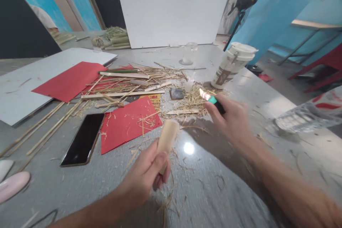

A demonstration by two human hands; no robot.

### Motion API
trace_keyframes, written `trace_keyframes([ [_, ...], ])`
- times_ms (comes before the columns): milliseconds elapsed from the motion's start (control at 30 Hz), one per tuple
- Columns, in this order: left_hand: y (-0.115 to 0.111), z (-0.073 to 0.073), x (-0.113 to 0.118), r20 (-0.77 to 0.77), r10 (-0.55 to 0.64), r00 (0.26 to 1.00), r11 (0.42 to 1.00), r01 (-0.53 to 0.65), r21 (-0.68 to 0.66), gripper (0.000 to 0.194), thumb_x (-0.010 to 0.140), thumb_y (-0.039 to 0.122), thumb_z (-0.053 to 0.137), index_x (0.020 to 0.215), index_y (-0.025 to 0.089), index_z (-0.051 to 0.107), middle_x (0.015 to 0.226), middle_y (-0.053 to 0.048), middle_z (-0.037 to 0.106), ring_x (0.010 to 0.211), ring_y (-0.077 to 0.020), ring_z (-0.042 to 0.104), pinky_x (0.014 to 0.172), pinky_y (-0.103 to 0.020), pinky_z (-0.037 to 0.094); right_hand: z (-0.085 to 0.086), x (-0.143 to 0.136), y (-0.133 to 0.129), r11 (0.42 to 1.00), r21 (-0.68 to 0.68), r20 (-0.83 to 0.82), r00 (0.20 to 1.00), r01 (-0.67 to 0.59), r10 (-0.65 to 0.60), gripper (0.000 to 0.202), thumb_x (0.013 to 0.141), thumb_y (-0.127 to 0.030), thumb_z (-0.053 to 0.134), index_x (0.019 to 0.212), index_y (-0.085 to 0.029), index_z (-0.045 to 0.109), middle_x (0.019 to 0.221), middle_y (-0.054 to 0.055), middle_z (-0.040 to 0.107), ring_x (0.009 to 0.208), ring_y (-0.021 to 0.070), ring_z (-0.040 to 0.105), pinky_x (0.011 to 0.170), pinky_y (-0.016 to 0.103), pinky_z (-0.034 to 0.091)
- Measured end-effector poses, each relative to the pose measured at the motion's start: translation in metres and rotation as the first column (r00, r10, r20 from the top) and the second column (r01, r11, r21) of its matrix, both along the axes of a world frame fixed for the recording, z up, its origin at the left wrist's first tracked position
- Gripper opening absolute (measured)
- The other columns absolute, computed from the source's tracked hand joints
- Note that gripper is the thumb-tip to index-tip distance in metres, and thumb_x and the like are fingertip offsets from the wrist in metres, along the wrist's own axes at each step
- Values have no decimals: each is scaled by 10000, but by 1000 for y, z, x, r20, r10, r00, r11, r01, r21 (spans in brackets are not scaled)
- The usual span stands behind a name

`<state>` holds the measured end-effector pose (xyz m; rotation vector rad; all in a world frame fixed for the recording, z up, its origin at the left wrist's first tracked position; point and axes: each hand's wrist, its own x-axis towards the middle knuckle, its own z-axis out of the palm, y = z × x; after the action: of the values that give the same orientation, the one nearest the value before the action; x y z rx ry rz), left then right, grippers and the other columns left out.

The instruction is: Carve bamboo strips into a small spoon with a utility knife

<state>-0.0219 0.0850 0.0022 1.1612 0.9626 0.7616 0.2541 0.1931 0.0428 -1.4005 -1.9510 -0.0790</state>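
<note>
My left hand (153, 167) is wrapped round a pale flat bamboo piece (169, 136), which tilts up and away from me over the table. To its right, my right hand (231, 114) grips a utility knife (213, 100) with a green and black handle. The knife's bright blade points up and left, apart from the bamboo piece. Beyond the knife lies a heap of straw-coloured shavings (196, 98). Just past the bamboo piece is a red sheet (128, 124) scattered with shavings.
A phone (83, 140) lies left of the red sheet. Behind are thin bamboo sticks (160, 73), a small dark block (176, 93), a glass jar (190, 53) and a white cup (232, 64). A clear plastic bottle (307, 112) lies at right. A white board (173, 7) stands behind.
</note>
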Motion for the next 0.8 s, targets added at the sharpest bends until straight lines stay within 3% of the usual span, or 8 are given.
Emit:
trace_keyframes([
  [167, 13, 7, -3, 11, 143, 990, 990, -143, 16, 406, 1090, 580, 531, 923, 210, 536, 685, 38, 606, 526, -102, 531, 528, -247, 442, -10, -27, -24, 928, -166, 98, 931, -332, 351, 376, 1110, -508, 540, 856, -231, 528, 732, 3, 574, 625, 165, 516, 613, 310, 316],
  [333, 14, 11, -2, 1, 137, 991, 990, -137, 39, 388, 1099, 554, 512, 915, 213, 530, 682, 36, 614, 524, -105, 532, 543, -255, 455, -16, -44, -39, 865, -228, 146, 863, -447, 484, 436, 1125, -556, 489, 868, -212, 564, 757, 18, 621, 624, 162, 518, 606, 315, 291],
  [600, 9, 7, 2, -57, 112, 992, 992, -108, 71, 372, 1128, 540, 453, 957, 219, 532, 671, 52, 586, 522, -107, 500, 537, -258, 424, -18, -45, -40, 853, -208, 201, 833, -479, 516, 495, 1136, -594, 448, 885, -195, 601, 769, 17, 641, 624, 157, 536, 604, 325, 294],
  [800, 10, 12, 2, -155, 136, 978, 983, -115, 141, 440, 1140, 563, 409, 884, 224, 521, 693, 44, 567, 535, -108, 488, 538, -274, 398, -12, -47, -44, 902, -47, 310, 852, -429, 422, 477, 1134, -563, 480, 876, -188, 623, 756, 27, 641, 634, 166, 541, 627, 330, 323],
])
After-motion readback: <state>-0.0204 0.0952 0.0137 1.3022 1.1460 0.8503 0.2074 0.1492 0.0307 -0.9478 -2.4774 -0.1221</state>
